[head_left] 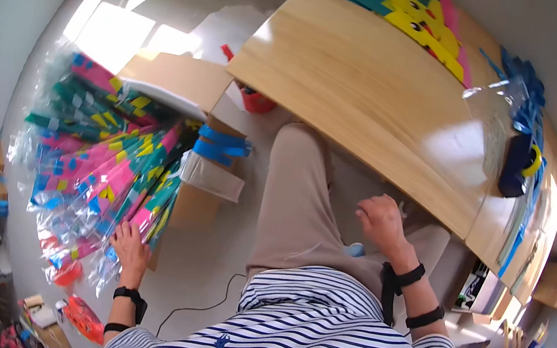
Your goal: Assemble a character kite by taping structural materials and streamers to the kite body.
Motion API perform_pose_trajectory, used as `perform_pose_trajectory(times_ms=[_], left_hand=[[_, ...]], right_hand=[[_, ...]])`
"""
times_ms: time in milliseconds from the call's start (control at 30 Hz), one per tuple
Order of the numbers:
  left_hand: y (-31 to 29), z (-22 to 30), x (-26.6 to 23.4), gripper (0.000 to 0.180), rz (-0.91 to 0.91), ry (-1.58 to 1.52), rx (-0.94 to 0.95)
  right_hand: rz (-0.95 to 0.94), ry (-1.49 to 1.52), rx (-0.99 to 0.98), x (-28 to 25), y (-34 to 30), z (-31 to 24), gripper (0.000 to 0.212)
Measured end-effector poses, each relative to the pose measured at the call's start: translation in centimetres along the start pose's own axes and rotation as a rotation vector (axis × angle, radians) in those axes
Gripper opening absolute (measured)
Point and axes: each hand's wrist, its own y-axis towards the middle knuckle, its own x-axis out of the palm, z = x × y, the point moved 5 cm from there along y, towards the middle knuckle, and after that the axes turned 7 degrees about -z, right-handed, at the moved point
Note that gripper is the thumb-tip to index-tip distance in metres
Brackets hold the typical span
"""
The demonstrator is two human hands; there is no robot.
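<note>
So the left hand (129, 243) reached down to the fanned pile of bagged colourful kites (108, 166) on the floor, fingers touching one packet's edge, not visibly closed. Better to pinch a single bag. Right hand (380, 220) hung loosely curled, empty, below the tabletop (374, 94).

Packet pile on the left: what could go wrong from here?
The left hand reaches into the fanned pile of clear bagged packets stacked over cardboard boxes; pulling one could set the slippery bags sliding to the floor. The right hand hangs free near the wooden table edge and may knock against it.
</note>
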Motion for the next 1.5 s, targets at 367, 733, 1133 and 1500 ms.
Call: perform_pose_trajectory(times_ms=[367, 733, 1133, 1500], left_hand=[[1.2, 0.3, 0.5, 0.039, -0.232, 0.221, 0.000], [2.2, 3.5, -5.3, 0.042, -0.552, 0.305, -0.053], [10.9, 24.3, -11.3, 0.046, -0.481, -0.346, 0.174], [16.4, 30.2, -14.4, 0.037, -0.439, -0.426, 0.288]], right_hand=[[0.224, 0.012, 0.121, -6.3, -0.6, 7.2, 0.007], [0.484, 0.034, 0.260, -16.0, 8.6, 20.7, 0.024], [0.570, 0.113, 0.951, -24.2, 22.1, 36.8, 0.042], [0.556, -0.179, 0.678, -21.8, 25.1, 41.4, 0.017]])
